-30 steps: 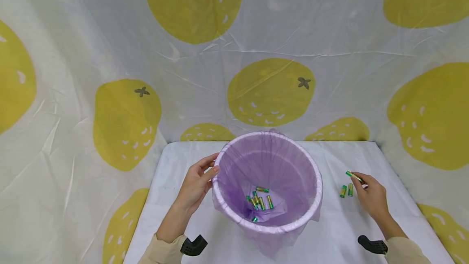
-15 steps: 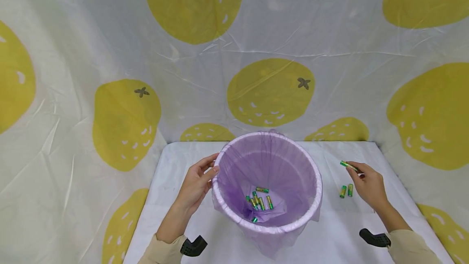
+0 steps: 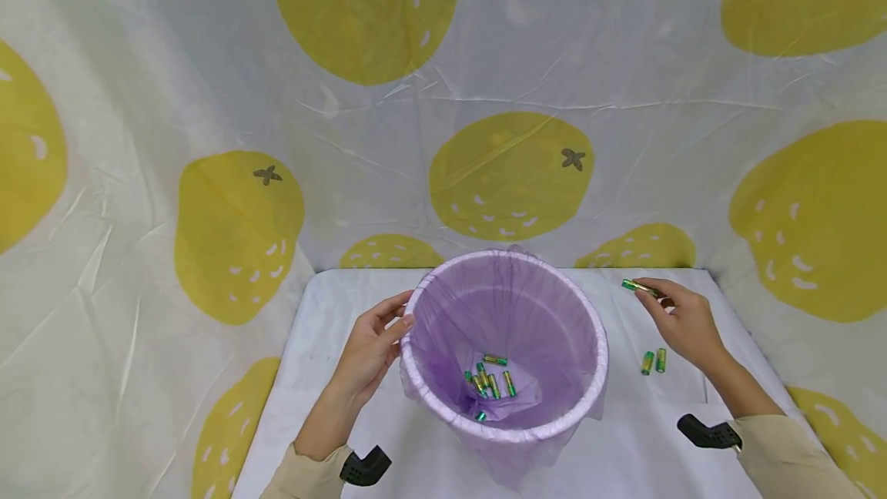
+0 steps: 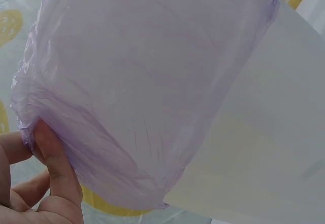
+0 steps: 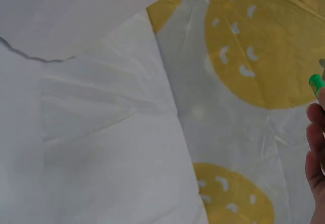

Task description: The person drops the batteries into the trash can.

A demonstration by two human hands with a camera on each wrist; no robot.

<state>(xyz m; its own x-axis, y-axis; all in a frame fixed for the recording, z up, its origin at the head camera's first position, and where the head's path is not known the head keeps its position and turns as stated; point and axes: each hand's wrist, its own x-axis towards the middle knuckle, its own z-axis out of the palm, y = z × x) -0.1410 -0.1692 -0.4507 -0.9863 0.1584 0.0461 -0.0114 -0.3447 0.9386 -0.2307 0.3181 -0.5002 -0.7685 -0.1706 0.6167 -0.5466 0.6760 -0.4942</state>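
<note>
A round bin [image 3: 597, 376] lined with a thin purple plastic bag stands mid-table in the head view, its mouth tilted toward me. My left hand [image 3: 374, 345] grips its rim from the left, thumb over the edge; the left wrist view shows the fingers pinching the bag-covered rim [image 4: 31, 127]. To the right of the bin, my right hand [image 3: 682, 318] pinches a green-and-gold battery [image 3: 632, 285] between thumb and fingers, raised above the table. Several similar batteries [image 3: 509, 383] lie on the bin's bottom. Two more batteries [image 3: 647, 363] lie on the table below the right hand.
A white-covered table [image 3: 644, 453] carries everything. Hanging cloth with yellow fruit prints [image 3: 513, 175] encloses the back and both sides. Black wrist-worn pieces [image 3: 707, 432] sit at both sleeves.
My right hand has lifted the battery up from beside the two others and carried it away from me and a little left. My left hand and the bin have stayed put.
</note>
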